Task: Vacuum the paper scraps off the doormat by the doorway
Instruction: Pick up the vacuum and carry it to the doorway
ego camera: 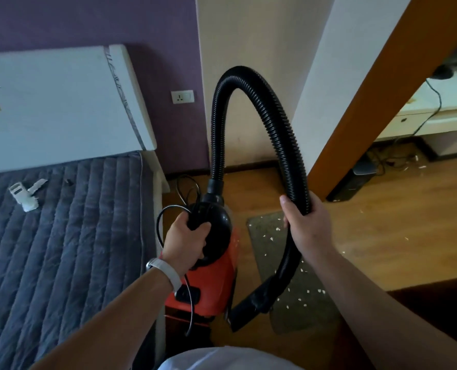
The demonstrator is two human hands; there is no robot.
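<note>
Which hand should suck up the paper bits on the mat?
The right hand. It grips the hose whose nozzle hangs over the doormat. The left hand is busy holding the vacuum.

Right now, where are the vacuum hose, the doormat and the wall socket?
vacuum hose (223, 108): head view, on the ribbed left side of the arch.
doormat (267, 236): head view, on a bare grey patch near its far end.
wall socket (182, 96): head view, on the middle of the white faceplate.

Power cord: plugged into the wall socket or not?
Not in that one: the wall socket is empty, and the power cord is looped at the vacuum handle in the left hand.
</note>
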